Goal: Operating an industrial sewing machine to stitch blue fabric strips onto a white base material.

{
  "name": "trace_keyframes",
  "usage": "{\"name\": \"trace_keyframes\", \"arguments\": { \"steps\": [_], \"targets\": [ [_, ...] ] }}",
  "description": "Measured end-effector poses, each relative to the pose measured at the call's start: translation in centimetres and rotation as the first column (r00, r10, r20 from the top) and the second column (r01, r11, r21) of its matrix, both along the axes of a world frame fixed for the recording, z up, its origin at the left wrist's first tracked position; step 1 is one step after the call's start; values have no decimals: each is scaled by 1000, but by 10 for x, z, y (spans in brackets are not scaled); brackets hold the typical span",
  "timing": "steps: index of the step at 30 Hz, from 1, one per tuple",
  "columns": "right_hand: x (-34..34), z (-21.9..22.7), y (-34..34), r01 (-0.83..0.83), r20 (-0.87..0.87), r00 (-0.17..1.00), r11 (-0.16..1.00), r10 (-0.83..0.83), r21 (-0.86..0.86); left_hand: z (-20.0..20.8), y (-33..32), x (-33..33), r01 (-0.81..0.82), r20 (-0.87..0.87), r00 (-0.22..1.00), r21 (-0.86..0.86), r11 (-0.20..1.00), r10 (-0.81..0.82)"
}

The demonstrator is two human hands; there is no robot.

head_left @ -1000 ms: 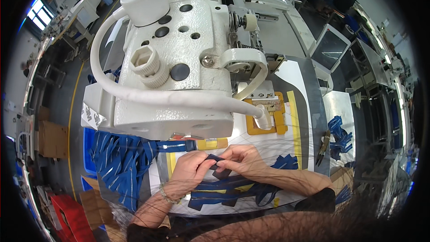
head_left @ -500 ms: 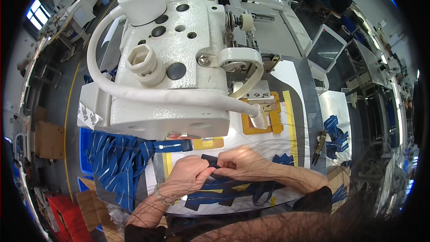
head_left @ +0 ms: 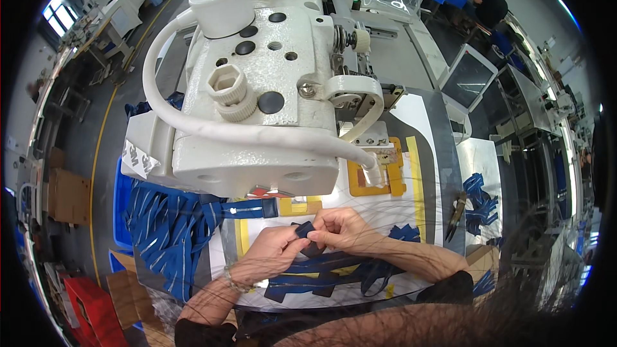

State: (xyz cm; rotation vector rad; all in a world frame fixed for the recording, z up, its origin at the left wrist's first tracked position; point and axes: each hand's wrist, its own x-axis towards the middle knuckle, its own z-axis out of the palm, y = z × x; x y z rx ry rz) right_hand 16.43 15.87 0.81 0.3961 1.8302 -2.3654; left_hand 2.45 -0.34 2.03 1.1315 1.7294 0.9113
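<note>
Both hands meet just in front of the white sewing machine (head_left: 257, 90): left hand (head_left: 273, 254) and right hand (head_left: 340, 228) each pinch the small dark blue fabric piece (head_left: 303, 230) between fingertips, above blue zipper strips (head_left: 328, 270) on the tabletop (head_left: 421, 173).

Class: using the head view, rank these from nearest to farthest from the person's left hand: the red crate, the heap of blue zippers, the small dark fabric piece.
1. Small dark fabric piece, pinched in the left hand.
2. Heap of blue zippers, further left.
3. Red crate, far lower left.
</note>
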Motion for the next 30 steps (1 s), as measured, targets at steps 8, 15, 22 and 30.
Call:
{"name": "trace_keyframes", "arguments": {
  "steps": [8, 15, 22, 30],
  "targets": [
    [1, -4, -3, 19, -65, 998, 997, -15, 69, -6, -4, -8, 13, -114, 993, 112, 994, -1],
    [1, -4, -5, 9, -31, 999, 999, -7, 48, -7, -3, -8, 33, -100, 995, 182, 983, -15],
    [0, -2, -6, 0, -16, 1000, 997, 2, 78, -8, -1, -8, 14, -126, 992, 252, 968, 18],
    [-2, -1, -9, 22, -44, 999, 989, -16, 143, -9, 4, -1, 33, -308, 946, 399, 916, 100]
  ]
}}
